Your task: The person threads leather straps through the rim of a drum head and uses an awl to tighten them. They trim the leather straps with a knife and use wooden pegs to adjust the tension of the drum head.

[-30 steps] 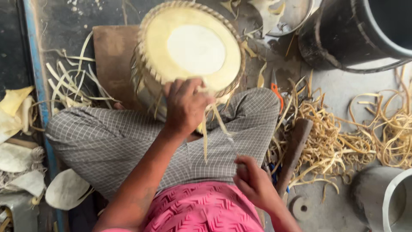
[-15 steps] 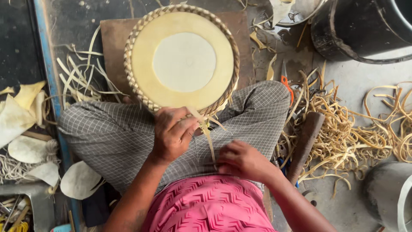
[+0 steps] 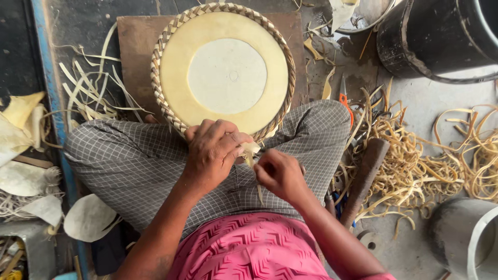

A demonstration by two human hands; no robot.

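- Both hands have come closer together since half a second ago, and the right hand (image 3: 280,173) now sits just beside the left hand (image 3: 212,153) over the lap.
- Left hand is curled shut on the near edge of the round woven drum (image 3: 223,70), with its fingers pinching a pale strip (image 3: 252,151) there.
- Right hand is closed too, pinching the same pale strip a little lower, where it hangs down over the checked cloth (image 3: 135,166) on the legs.
- The drum rests against the knees and on a brown board (image 3: 136,49) on the floor, with its flat cream top facing up.
- A heap of tan curly strips (image 3: 415,166) lies on the floor to the right.
- A dark wooden handle (image 3: 365,173) lies near that heap, beside the right knee.
- A big black tub (image 3: 430,44) stands at the top right.
- Orange-handled scissors (image 3: 346,101) lie just past the knee.
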